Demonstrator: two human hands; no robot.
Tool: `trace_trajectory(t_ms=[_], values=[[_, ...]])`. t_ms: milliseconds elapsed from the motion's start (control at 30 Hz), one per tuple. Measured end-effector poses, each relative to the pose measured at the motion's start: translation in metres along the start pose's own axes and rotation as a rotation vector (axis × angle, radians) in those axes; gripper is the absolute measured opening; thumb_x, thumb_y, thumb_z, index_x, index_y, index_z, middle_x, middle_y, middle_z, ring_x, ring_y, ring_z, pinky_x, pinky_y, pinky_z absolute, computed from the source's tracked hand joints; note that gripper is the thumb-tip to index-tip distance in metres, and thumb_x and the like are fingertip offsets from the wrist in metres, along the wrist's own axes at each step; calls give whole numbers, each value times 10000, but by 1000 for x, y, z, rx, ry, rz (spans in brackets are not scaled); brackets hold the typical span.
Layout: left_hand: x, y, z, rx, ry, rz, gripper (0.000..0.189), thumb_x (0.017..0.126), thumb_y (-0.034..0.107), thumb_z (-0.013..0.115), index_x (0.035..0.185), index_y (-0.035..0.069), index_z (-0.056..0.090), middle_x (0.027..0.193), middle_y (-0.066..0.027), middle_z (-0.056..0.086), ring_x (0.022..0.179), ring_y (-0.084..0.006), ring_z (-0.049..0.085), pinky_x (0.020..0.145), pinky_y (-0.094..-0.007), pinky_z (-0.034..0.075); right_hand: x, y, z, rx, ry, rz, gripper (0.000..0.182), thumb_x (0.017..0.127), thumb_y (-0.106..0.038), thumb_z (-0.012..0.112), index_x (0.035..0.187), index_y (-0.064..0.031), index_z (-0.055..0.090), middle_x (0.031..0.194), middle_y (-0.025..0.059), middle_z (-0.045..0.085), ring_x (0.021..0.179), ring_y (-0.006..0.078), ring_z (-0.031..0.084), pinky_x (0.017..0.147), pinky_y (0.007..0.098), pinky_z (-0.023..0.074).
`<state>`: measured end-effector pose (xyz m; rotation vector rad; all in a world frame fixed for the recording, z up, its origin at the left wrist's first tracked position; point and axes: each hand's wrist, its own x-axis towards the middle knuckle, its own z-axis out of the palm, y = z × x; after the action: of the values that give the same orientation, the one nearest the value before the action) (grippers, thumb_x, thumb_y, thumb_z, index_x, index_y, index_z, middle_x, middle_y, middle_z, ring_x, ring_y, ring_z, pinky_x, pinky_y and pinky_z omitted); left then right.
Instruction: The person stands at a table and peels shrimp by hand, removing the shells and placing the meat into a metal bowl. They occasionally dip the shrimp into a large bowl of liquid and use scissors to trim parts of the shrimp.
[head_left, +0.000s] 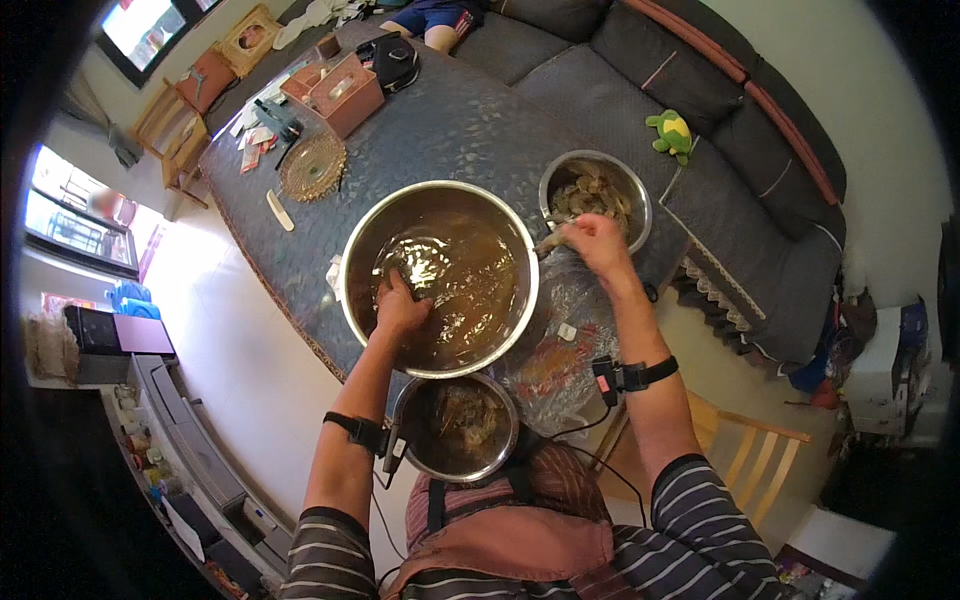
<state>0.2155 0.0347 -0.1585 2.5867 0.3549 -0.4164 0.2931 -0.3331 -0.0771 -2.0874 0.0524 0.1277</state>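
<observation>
A large steel basin (529, 300) of murky, brownish water stands before me on the table. My left hand (401, 306) dips into the water at the basin's near left; its fingertips are partly under the surface, so whether they hold anything is hidden. Between the fingers of my right hand (598, 238) is a grey shrimp (551, 244), held just past the basin's right rim. Beyond that hand, a smaller steel bowl (589, 191) contains several shrimp. Closest to my body, another steel bowl (457, 424) holds wet, brownish pieces that look like shrimp or shrimp scraps.
Crumpled clear plastic (555, 360) covers the table right of the basin. Farther back are an amber glass plate (313, 166), a pink tissue box (345, 94) and a black bag (394, 61). A dark sofa (570, 90) borders the far side, where a person's legs (442, 34) show.
</observation>
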Motion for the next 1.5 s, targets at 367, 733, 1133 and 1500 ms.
trace_trajectory(t_ms=[367, 733, 1133, 1500], values=[[25, 52, 26, -90, -125, 142, 1182, 568, 429, 923, 1542, 126, 327, 1468, -299, 418, 1359, -424, 451, 1124, -441, 408, 28, 67, -44, -91, 390, 240, 316, 850, -315, 738, 852, -3, 686, 723, 83, 668, 686, 245, 645, 677, 406, 514], [0, 79, 19, -433, -570, 327, 1064, 657, 223, 917, 1514, 74, 304, 1351, -170, 571, 1253, -283, 547, 1086, -353, 398, 32, 64, -38, -28, 433, 234, 333, 870, -322, 730, 981, -9, 725, 825, 112, 722, 766, 243, 689, 725, 385, 534], [5, 19, 39, 106, -725, 640, 876, 770, 221, 771, 1508, 146, 304, 1277, -293, 611, 1198, -438, 592, 1004, -475, 475, -40, 40, -54, 590, 428, 237, 380, 980, -69, 615, 1327, 78, 562, 1010, 150, 713, 808, 178, 673, 719, 298, 555], [-3, -4, 13, 361, -489, 583, 480, 883, 254, 626, 1329, 90, 563, 1126, -283, 676, 1024, -483, 652, 907, -557, 520, -168, 11, -17, 729, 167, 268, 249, 1003, -110, 604, 1206, 11, 683, 936, 94, 751, 614, 58, 578, 572, 227, 504]])
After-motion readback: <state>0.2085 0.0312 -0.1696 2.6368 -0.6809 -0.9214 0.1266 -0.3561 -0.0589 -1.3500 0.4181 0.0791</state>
